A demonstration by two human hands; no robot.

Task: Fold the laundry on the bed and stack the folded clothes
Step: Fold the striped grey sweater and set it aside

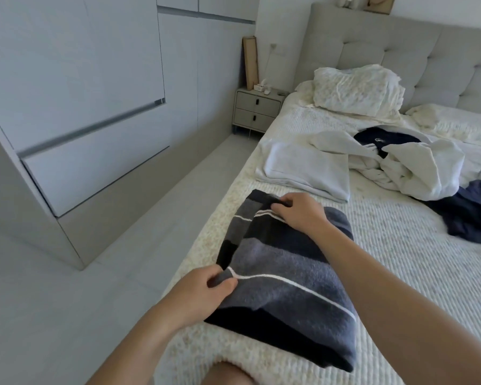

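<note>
A striped sweater (286, 282) in navy, grey and black with thin white lines lies partly folded at the near left edge of the bed (400, 259). My left hand (203, 290) pinches a grey fold at its left side. My right hand (300, 212) grips the folded sleeve at its far end. Beyond it lies a folded pale grey garment (303, 168). A loose heap of white and light grey clothes (417, 165) with a navy piece (386, 137) on it sits further back. A dark navy garment (475, 215) lies crumpled at the right.
White pillows (353, 90) lean at the grey padded headboard (400, 51). A two-drawer nightstand (257, 109) stands left of the bed. White wardrobe fronts (75, 107) line the left wall, with pale floor (122, 245) between them and the bed.
</note>
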